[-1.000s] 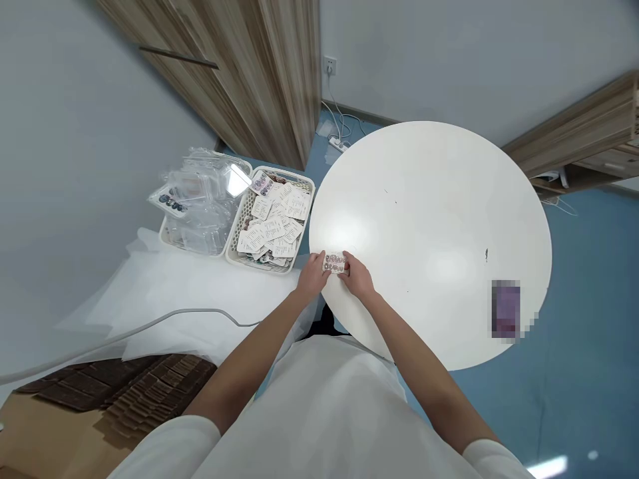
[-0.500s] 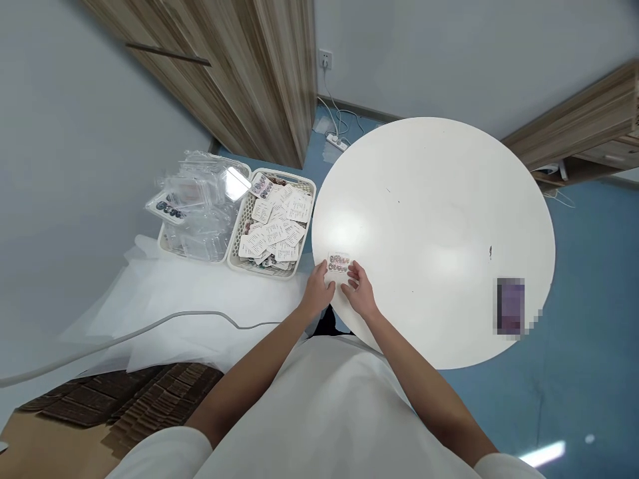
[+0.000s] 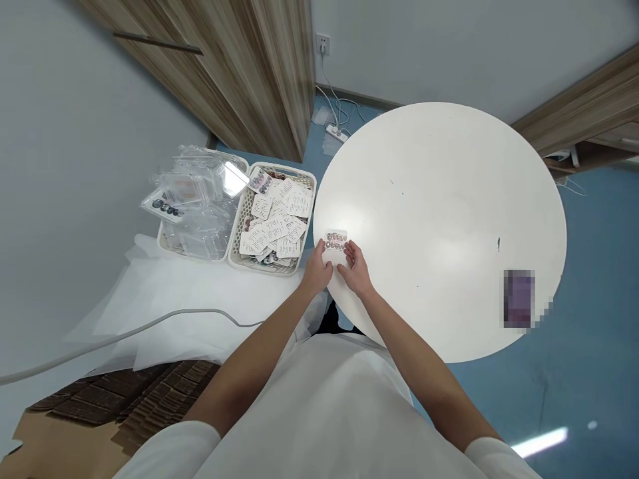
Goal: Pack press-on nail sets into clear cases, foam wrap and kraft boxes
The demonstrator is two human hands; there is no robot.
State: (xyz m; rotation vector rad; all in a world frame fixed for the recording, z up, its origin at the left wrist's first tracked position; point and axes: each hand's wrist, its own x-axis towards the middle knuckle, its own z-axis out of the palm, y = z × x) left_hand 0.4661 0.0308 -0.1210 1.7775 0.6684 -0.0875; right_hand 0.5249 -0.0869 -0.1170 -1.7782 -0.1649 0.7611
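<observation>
A small card of coloured studs (image 3: 336,240) lies flat on the round white table (image 3: 449,213), close to its left edge. My left hand (image 3: 317,269) rests just below the card's left corner, its fingertips touching or nearly touching it. My right hand (image 3: 353,267) sits just below the card's right side, fingers loosely spread and apart. Neither hand grips the card. Both forearms reach forward from my white-clad body.
Left of the table stand two white baskets: one (image 3: 304,229) holds several printed cards, the other (image 3: 164,239) is heaped with clear plastic packets. They rest on white sheeting with a grey cable (image 3: 150,326) across it. Brown cardboard (image 3: 100,406) lies lower left. A blurred purple object (image 3: 519,298) sits on the table's right.
A second ago both hands pinched the card between them. They have let it go onto the table and drawn back a little toward me, fingers opening.
</observation>
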